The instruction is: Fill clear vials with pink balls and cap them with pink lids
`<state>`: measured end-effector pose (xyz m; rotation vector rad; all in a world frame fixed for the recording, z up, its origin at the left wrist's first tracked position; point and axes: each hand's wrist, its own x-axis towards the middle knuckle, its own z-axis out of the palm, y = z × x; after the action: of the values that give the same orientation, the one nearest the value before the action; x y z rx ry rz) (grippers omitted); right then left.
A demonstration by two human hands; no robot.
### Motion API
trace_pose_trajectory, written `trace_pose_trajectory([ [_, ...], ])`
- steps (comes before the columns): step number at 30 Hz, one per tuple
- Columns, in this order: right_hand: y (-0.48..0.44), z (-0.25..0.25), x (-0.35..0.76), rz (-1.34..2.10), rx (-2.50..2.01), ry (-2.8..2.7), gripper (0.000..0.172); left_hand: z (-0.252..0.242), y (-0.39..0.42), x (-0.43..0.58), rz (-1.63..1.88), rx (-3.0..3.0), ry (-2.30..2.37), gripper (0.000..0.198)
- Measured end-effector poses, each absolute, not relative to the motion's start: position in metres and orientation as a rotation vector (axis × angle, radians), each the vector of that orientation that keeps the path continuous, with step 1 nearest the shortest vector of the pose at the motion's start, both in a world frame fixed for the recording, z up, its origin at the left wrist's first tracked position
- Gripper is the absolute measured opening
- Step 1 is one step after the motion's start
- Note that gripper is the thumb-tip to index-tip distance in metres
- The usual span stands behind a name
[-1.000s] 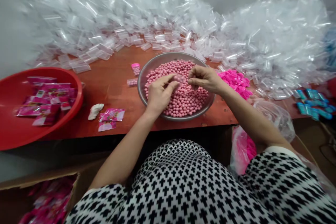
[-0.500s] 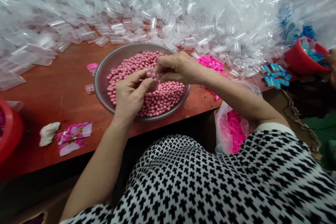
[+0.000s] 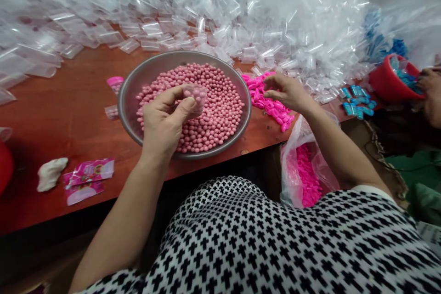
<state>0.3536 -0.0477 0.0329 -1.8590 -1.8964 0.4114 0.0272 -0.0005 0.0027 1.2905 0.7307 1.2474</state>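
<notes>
- Two fingers and the thumb of my left hand are pinching a tube, mouth up and uncapped, just above the beads in the bowl; a few beads are sitting inside it.
- Risk, as I am judging it: the tube is looking thin, clear and slick, so a tilt or a loose pinch could be tipping beads out, and round ones would be rolling across the table.
- My right hand is resting on the caps, fingers half curled; I cannot tell whether one is pinched yet.
- Caps are lying close to the table's edge, so a careless sweep could be knocking some off.
- Beads are looking matte, pale pink and smooth; caps are brighter pink and small; the bowl is dull metal, round and shallow; the table is reddish-brown and smooth.
</notes>
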Motion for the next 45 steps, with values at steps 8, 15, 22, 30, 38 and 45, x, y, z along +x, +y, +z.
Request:
trace_pose_trajectory([
  [8,-0.067,-0.02,0.365,0.118,-2.657,-1.951,0.031,0.0,-0.001,0.026,1.213,1.242,0.716,0.019],
  [15,-0.059,-0.032,0.355,0.099,-2.633,-2.039,0.035,0.001,-0.004,0.025,1.216,1.304,0.744,0.02],
  [22,-0.065,-0.01,0.34,0.213,-2.132,-1.562,0.034,0.006,-0.008,0.025,1.168,1.327,0.755,0.032],
  [30,-0.054,0.045,0.236,0.429,-1.215,-1.908,0.029,0.009,-0.013,0.025,1.161,1.702,0.764,0.021],
  [38,-0.05,0.05,0.215,0.065,-1.184,-2.237,0.018,0.007,-0.019,0.018,1.284,1.802,0.733,0.019],
  [45,-0.058,0.044,0.21,-0.074,-1.071,-2.301,0.022,0.001,-0.021,0.017,1.371,2.064,0.722,0.021],
])
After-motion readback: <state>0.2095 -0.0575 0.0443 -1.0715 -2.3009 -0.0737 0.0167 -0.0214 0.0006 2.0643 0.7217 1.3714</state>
